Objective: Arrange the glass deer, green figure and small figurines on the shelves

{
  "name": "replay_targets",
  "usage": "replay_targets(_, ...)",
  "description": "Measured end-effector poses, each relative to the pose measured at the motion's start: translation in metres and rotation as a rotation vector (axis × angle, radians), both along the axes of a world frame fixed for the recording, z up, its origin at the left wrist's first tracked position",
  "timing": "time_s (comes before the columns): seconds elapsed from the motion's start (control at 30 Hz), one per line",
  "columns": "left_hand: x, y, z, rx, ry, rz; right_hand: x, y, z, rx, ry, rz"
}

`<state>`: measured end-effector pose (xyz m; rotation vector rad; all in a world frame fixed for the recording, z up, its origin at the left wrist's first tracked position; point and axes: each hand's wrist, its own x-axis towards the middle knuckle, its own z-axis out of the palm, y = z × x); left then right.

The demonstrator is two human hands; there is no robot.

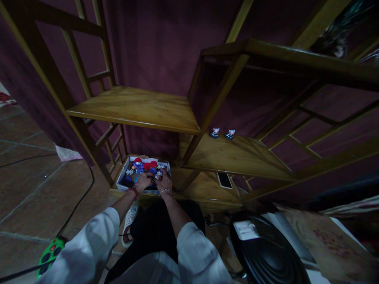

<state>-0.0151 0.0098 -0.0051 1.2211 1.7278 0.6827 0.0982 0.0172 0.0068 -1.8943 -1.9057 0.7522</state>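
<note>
A shallow white-rimmed box point(119, 178) sits on the bottom shelf at the left, filled with small figurines point(137, 167) in blue, purple and white, some with round red parts point(153, 164). Both hands reach down into its right half, close together. My left hand point(143, 180), with a red bead bracelet at the wrist, has its fingers curled; what they hold is hidden. Beside it, my right hand point(165, 183), wearing a silver bangle, has its fingers bent around a small white-and-blue figurine point(159, 173). Details at the fingertips are too small to make out.
Two small figurines point(222, 134) on dark bases stand on the right wooden shelf point(237, 156). A phone point(224, 180) lies on the board below. A bare upper shelf point(136, 108) overhangs the box. A black stool point(266, 252) stands at right, a green power strip point(50, 254) at left.
</note>
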Motion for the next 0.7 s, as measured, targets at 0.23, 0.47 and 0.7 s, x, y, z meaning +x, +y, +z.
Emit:
replay_targets(0.23,-0.002,0.001,-0.005,-0.019,0.073,0.024,-0.001,0.000,-0.002,-0.001,-0.046,-0.004)
replay_targets(0.47,-0.009,0.004,0.001,0.005,0.228,0.087,-0.001,-0.002,0.000,0.003,-0.062,-0.016)
replay_targets(0.7,-0.026,0.011,0.005,0.017,0.356,0.121,-0.002,0.000,-0.005,0.020,-0.055,-0.026)
